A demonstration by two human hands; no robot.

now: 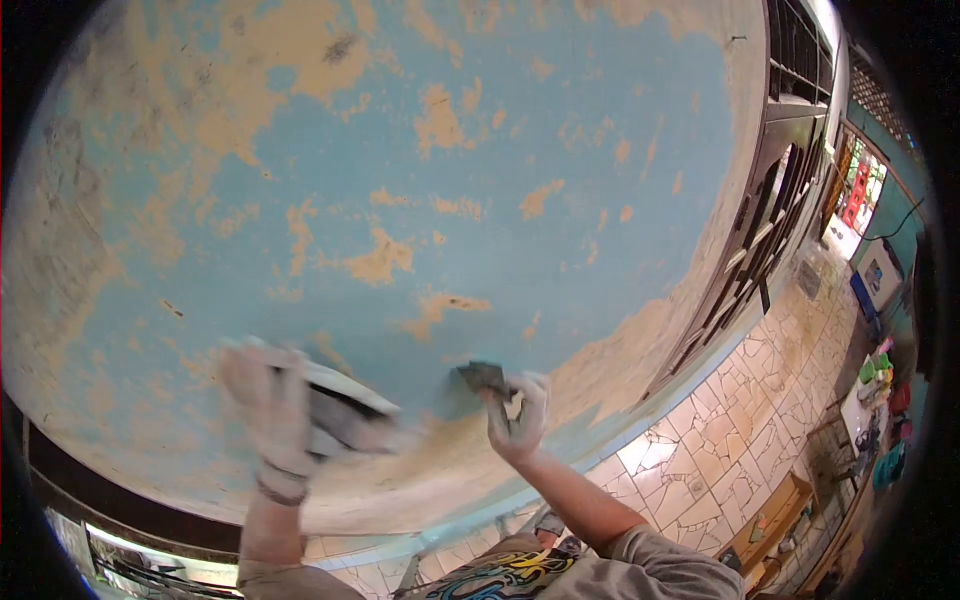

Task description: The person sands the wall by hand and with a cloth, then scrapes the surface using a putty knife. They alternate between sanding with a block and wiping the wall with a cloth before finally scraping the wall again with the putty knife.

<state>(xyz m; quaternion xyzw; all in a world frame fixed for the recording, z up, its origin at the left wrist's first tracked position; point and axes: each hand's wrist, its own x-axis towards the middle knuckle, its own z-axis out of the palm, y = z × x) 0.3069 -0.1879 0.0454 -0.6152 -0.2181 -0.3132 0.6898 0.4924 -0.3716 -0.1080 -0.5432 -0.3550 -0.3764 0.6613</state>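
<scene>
A wall (pixel 600 130) with blue paint and bare beige patches fills most of the view. My left hand (pixel 275 405), whitish and smeared by motion, is wrapped round a light-and-dark flat tool (pixel 345 412) in front of the lower wall. To its right, my right hand (pixel 520 415), also whitened, pinches a small dark scraper (pixel 485 377) between its fingers. The scraper's far edge is at the blue paint. The exact shape of the left tool is blurred.
Dark window shutters and bars (pixel 775 200) edge the wall at the right. Below lies a floor of irregular tiles (pixel 700 450). A wooden box (pixel 775 520) and a cluttered table (pixel 860 410) stand at the lower right.
</scene>
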